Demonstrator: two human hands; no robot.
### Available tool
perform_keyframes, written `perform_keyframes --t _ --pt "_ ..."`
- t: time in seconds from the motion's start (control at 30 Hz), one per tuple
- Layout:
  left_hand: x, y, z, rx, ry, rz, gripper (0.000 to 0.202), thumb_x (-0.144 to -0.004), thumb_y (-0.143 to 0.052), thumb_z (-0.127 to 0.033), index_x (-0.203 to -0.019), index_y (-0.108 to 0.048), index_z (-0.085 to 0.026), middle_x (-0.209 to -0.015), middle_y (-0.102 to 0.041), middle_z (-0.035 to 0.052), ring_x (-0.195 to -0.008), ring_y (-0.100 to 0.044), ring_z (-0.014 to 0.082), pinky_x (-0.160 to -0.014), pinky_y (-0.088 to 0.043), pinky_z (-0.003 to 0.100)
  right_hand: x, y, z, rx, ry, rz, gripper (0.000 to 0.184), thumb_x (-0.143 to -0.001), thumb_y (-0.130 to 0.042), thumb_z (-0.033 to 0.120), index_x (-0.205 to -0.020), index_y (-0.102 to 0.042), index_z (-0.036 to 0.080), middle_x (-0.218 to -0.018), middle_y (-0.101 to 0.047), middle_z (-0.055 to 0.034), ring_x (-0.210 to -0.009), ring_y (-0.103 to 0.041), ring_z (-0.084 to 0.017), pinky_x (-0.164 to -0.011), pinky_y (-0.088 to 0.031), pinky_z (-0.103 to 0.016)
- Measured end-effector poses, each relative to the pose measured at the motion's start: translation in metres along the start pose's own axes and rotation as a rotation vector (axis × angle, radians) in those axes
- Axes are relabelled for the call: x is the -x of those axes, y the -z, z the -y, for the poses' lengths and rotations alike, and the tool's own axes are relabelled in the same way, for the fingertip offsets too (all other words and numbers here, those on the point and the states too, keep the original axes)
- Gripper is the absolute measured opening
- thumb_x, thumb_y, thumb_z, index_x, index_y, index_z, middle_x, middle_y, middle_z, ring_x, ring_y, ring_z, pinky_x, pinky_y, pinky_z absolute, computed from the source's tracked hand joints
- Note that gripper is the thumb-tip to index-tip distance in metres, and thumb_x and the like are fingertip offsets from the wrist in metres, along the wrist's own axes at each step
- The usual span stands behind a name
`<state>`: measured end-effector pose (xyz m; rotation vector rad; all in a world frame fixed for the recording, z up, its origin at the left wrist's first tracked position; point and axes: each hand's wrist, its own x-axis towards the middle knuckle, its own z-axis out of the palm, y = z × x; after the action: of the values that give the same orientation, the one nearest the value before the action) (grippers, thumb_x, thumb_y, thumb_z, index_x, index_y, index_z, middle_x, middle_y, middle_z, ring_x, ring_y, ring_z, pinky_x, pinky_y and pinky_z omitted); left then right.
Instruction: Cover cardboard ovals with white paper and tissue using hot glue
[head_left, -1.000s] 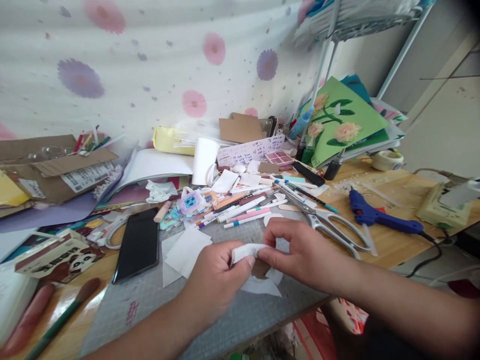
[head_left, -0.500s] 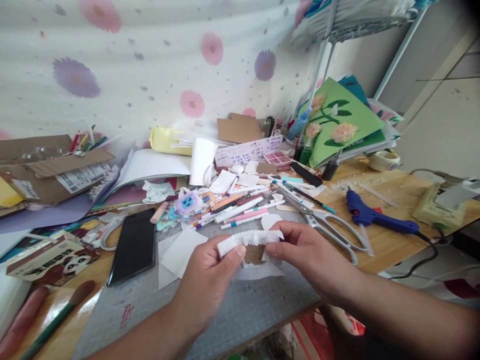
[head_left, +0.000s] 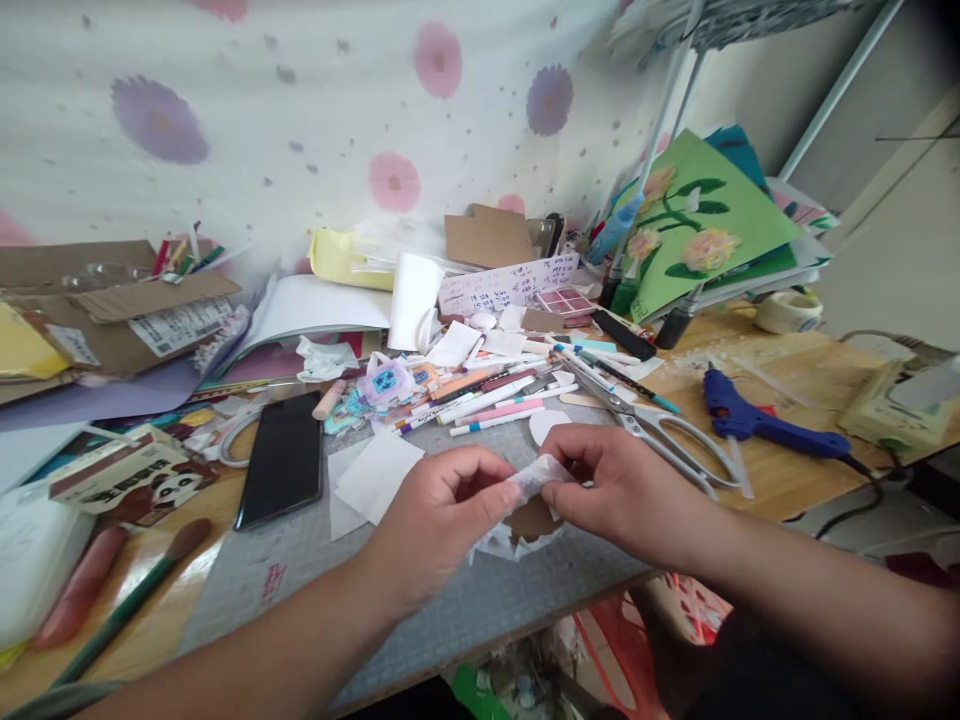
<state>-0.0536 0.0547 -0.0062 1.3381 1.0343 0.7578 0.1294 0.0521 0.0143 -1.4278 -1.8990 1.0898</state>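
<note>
My left hand (head_left: 439, 520) pinches the near-left part of a white tissue paper (head_left: 538, 476) between thumb and fingers. On the other side, my right hand (head_left: 626, 490) pinches the same paper, and the two sets of fingertips are close together. Below the fingertips shows a piece of brown cardboard (head_left: 534, 521), with crumpled white edges around it. Both are held just above the grey cutting mat (head_left: 450, 620). The fingers partly hide the paper's shape. A white paper disc (head_left: 547, 427) lies just behind my right hand.
Large scissors (head_left: 667, 440) and a blue glue gun (head_left: 757, 415) lie to the right. Several markers (head_left: 495, 412) are heaped behind the hands. On the left are white paper sheets (head_left: 379, 476), a black phone (head_left: 281, 462), a panda-printed box (head_left: 135, 478) and a green-handled brush (head_left: 135, 600).
Both hands have shifted slightly right and closer together. The tissue strip, stretched between them before, is now gathered between the fingertips. The camera view has tilted a little downward.
</note>
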Motion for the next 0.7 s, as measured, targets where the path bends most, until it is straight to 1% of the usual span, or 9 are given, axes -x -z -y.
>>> perform_keyframes --t 0.1,0.17,0.23,0.37,0.43,0.5,0.63,0.7 --pt "-0.0003 -0.0016 -0.0026 -0.142 -0.005 -0.011 0.015 -0.076 -0.062 -0.03 -0.071 -0.061 -0.015 -0.063 -0.055 -0.0016 -0.059 -0.046 0.0108 -0.053 -0.035 0.021 -0.0014 -0.0029 -0.0006 0.042 0.016 0.014 0.005 -0.065 -0.049 0.017 -0.06 -0.048 0.019 -0.057 -0.04 0.0046 -0.057 -0.037 -0.011 -0.05 -0.028 -0.024" --pt "-0.0003 -0.002 -0.0037 -0.171 0.002 -0.013 0.015 -0.075 -0.061 -0.029 -0.069 -0.059 -0.015 -0.061 -0.053 -0.0021 -0.057 -0.045 0.0105 -0.051 -0.033 0.021 -0.0027 -0.0036 -0.0008 0.048 0.013 0.024 0.006 -0.064 -0.049 0.017 -0.059 -0.047 0.019 -0.057 -0.04 0.0047 -0.056 -0.036 -0.011 -0.049 -0.027 -0.023" --pt "-0.0004 -0.0017 -0.0037 -0.163 0.011 0.013 0.016 -0.076 -0.06 -0.03 -0.07 -0.059 -0.015 -0.062 -0.053 -0.0022 -0.056 -0.044 0.0104 -0.05 -0.032 0.021 -0.0035 -0.0037 -0.0003 0.054 0.009 0.034 0.006 -0.064 -0.05 0.017 -0.059 -0.047 0.019 -0.057 -0.04 0.0048 -0.056 -0.036 -0.011 -0.049 -0.027 -0.023" --pt "-0.0007 -0.0004 -0.0012 -0.165 0.039 0.109 0.018 -0.076 -0.06 -0.03 -0.067 -0.059 -0.015 -0.059 -0.051 -0.0031 -0.055 -0.042 0.0095 -0.05 -0.03 0.02 -0.0018 -0.0037 0.002 0.066 0.004 0.058 0.005 -0.064 -0.05 0.017 -0.061 -0.048 0.019 -0.057 -0.04 0.0051 -0.056 -0.035 -0.01 -0.049 -0.027 -0.023" --pt "-0.0008 -0.0002 0.0005 -0.171 0.049 0.107 0.019 -0.075 -0.062 -0.029 -0.063 -0.057 -0.015 -0.056 -0.048 -0.0045 -0.053 -0.039 0.0086 -0.049 -0.027 0.02 -0.0006 -0.0034 0.0023 0.081 0.001 0.06 0.005 -0.064 -0.05 0.016 -0.061 -0.049 0.018 -0.057 -0.04 0.0051 -0.056 -0.035 -0.01 -0.049 -0.027 -0.023" --pt "-0.0007 -0.0006 0.002 -0.145 0.051 0.103 0.02 -0.073 -0.064 -0.029 -0.062 -0.057 -0.015 -0.056 -0.047 -0.0048 -0.054 -0.038 0.0086 -0.049 -0.027 0.02 -0.0001 -0.0025 0.0009 0.094 -0.004 0.056 0.006 -0.064 -0.051 0.015 -0.06 -0.048 0.018 -0.056 -0.039 0.0054 -0.056 -0.035 -0.01 -0.049 -0.027 -0.022" --pt "0.0007 -0.0023 0.0043 -0.005 0.081 0.141 0.026 -0.077 -0.061 -0.04 -0.07 -0.061 -0.014 -0.063 -0.053 -0.0019 -0.06 -0.043 0.0114 -0.054 -0.032 0.021 0.0008 -0.0015 -0.0041 0.07 0.017 0.031 0.009 -0.065 -0.053 0.014 -0.059 -0.048 0.018 -0.054 -0.039 0.0061 -0.054 -0.035 -0.009 -0.047 -0.027 -0.021" --pt "0.0009 -0.0025 0.0058 -0.002 0.096 0.119 0.029 -0.08 -0.058 -0.042 -0.068 -0.061 -0.015 -0.062 -0.052 -0.0017 -0.06 -0.043 0.0121 -0.055 -0.032 0.022 0.0015 -0.0018 -0.0044 0.064 0.022 0.011 0.008 -0.066 -0.054 0.015 -0.06 -0.049 0.018 -0.054 -0.042 0.0059 -0.053 -0.038 -0.009 -0.045 -0.029 -0.02"
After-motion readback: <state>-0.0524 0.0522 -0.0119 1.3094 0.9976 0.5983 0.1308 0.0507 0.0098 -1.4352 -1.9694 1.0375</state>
